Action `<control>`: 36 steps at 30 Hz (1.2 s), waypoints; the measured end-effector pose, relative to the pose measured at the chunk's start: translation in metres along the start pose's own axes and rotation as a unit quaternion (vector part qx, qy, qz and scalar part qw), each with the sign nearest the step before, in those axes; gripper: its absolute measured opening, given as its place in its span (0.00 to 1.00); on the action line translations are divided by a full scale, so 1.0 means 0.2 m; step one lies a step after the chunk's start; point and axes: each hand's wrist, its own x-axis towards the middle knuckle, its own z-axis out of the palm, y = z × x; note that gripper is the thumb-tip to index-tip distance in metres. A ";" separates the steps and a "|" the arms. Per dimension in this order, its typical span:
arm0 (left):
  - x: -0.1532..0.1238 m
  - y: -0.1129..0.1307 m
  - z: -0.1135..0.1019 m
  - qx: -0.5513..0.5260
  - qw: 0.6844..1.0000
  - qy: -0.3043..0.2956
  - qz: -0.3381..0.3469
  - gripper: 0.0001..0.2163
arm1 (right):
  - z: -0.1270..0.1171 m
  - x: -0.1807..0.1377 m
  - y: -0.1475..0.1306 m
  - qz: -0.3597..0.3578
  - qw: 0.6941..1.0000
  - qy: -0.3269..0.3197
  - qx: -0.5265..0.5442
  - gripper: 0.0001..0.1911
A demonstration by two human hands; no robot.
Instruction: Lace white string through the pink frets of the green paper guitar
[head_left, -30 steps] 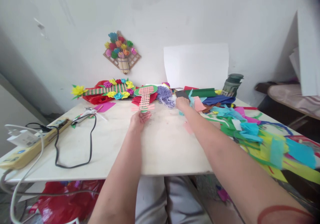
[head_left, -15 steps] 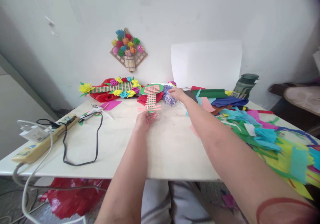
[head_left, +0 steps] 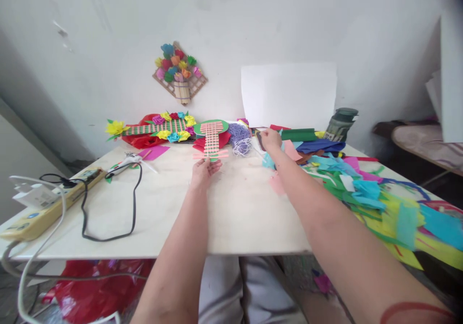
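Observation:
A small guitar-shaped craft (head_left: pixel 212 138), pink sticks woven over green paper, lies tilted toward the back of the table. My left hand (head_left: pixel 205 171) is closed on its lower end, thumb on top. My right hand (head_left: pixel 271 141) is closed with curled fingers beside a dark piece (head_left: pixel 259 140); what the fingertips hold is hidden. Left of that hand sits a bundle of purple yarn (head_left: pixel 240 136) with whitish strands. Red crepe paper (head_left: pixel 220 144) shows under the craft.
A guitar-shaped craft with paper flowers (head_left: pixel 159 127) lies at the back left. A glue gun (head_left: pixel 130 159), its black cord and a power strip (head_left: pixel 50 213) are on the left. Paper scraps (head_left: pixel 369 189) cover the right side, with a dark green bottle (head_left: pixel 341 124) behind them.
My right hand has moved from the purple yarn rightward to the dark piece, its fingers now curled in. My left hand still holds the craft. The view has shifted slightly.

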 end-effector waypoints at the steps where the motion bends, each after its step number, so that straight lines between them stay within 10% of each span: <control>1: 0.00 0.00 0.00 0.001 1.000 0.001 0.004 0.05 | 0.00 0.00 0.03 0.024 1.000 -0.003 0.016 0.15; 12: -0.03 0.01 0.03 0.024 0.999 -0.023 0.026 0.06 | 0.07 -0.07 0.15 0.048 0.995 -0.080 -0.033 0.17; 36: -0.02 -0.01 0.04 0.051 0.998 -0.017 0.019 0.06 | 0.23 0.03 0.08 -0.140 0.950 -0.107 -0.258 0.15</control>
